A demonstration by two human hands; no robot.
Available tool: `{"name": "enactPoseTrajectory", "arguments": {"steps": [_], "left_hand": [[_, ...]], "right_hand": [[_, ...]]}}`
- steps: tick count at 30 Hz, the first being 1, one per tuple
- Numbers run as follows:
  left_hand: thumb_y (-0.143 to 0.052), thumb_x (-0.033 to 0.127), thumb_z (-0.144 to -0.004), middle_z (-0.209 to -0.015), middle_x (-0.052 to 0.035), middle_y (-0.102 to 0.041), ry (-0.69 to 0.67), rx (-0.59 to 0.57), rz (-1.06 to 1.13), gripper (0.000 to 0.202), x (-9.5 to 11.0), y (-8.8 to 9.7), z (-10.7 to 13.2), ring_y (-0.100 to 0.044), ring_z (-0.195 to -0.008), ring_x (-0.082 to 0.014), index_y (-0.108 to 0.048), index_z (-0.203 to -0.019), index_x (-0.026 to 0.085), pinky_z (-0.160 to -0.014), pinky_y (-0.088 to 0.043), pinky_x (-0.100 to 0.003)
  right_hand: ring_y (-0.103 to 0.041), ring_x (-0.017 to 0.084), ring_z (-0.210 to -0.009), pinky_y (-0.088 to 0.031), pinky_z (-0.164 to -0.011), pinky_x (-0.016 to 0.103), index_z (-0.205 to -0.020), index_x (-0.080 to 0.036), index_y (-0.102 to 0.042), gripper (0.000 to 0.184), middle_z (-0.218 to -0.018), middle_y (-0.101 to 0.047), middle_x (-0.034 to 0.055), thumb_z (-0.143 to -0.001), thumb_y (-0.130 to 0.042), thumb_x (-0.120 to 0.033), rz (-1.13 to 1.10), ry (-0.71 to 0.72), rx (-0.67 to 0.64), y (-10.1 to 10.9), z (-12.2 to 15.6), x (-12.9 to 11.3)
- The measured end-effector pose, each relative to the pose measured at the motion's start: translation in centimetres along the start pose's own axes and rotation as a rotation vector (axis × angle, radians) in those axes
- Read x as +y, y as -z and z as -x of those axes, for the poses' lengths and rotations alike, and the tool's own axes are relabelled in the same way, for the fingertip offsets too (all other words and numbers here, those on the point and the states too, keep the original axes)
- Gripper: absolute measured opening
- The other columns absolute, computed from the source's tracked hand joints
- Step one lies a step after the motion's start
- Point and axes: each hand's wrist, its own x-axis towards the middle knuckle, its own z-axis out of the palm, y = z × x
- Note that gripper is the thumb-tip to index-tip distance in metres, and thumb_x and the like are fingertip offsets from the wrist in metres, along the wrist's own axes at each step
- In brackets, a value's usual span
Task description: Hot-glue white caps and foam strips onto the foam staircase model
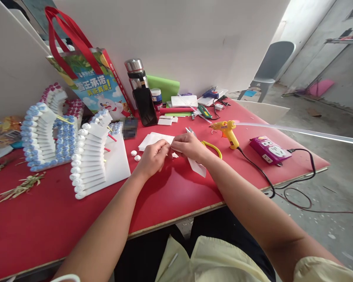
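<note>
Above the red table, my left hand (154,156) and my right hand (190,147) meet at the fingertips, both closed in a pinch. A small white paper piece (174,155) shows between and just under the fingers, mostly hidden by them. Two small white paper rosettes (135,156) lie left of my left hand. Behind the hands is a stack of white paper sheets (153,139). A white paper strip (198,168) sticks out beneath my right wrist. Yellow-handled scissors (214,148) lie partly covered by my right hand.
A yellow hot glue gun (228,131) with a long glue stick lies right, its cord running to a purple power strip (270,150). On the left stand fan-shaped paper pieces with white (90,160) and blue (37,137) edges. A phone (144,106) leans against a steel flask (135,72).
</note>
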Motion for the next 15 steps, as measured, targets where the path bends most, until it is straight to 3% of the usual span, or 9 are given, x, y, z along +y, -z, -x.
{"name": "enactPoseTrajectory", "arguments": {"steps": [3, 5, 10, 15], "left_hand": [[-0.029, 0.053, -0.096, -0.071, -0.0078, -0.069, 0.308, -0.158, 0.446, 0.047, -0.32, 0.57, -0.60, -0.038, -0.031, -0.0085, -0.056, -0.079, 0.018, -0.033, -0.016, -0.025], [-0.033, 0.052, -0.093, -0.067, -0.0092, -0.069, 0.419, -0.250, 0.625, 0.045, -0.55, 0.88, -0.92, -0.034, -0.028, -0.0067, -0.054, -0.074, 0.018, -0.031, -0.010, -0.024], [-0.050, 0.036, -0.088, -0.059, -0.0039, -0.065, 0.469, -0.233, 0.809, 0.023, -0.31, 0.99, -0.81, -0.030, -0.027, -0.0039, -0.052, -0.073, 0.018, -0.029, -0.011, -0.019], [-0.054, 0.031, -0.087, -0.059, -0.0006, -0.062, 0.435, -0.169, 0.814, 0.017, 0.04, 0.88, -0.48, -0.031, -0.028, -0.0025, -0.053, -0.077, 0.017, -0.029, -0.012, -0.017]], "right_hand": [[-0.042, 0.010, -0.053, -0.029, -0.052, 0.025, -0.061, -0.017, -0.058, 0.021, -0.054, -0.051, -0.0022, -0.079, -0.051, -0.022, 0.226, 0.165, 0.059, -0.14, 0.11, 0.08], [-0.039, 0.010, -0.054, -0.027, -0.054, 0.025, -0.064, -0.017, -0.059, 0.021, -0.055, -0.049, -0.0029, -0.082, -0.051, -0.022, 0.364, 0.242, 0.075, -0.20, 0.24, 0.15], [-0.034, 0.009, -0.051, -0.025, -0.054, 0.025, -0.070, -0.018, -0.064, 0.022, -0.057, -0.051, -0.0037, -0.087, -0.050, -0.021, 0.503, 0.316, 0.063, -0.39, 0.45, 0.42], [-0.049, 0.011, -0.057, -0.034, -0.058, 0.023, -0.082, -0.018, -0.067, 0.013, -0.064, -0.061, -0.0010, -0.086, -0.059, -0.027, 0.382, 0.251, 0.127, -0.36, 0.28, 0.36]]}}
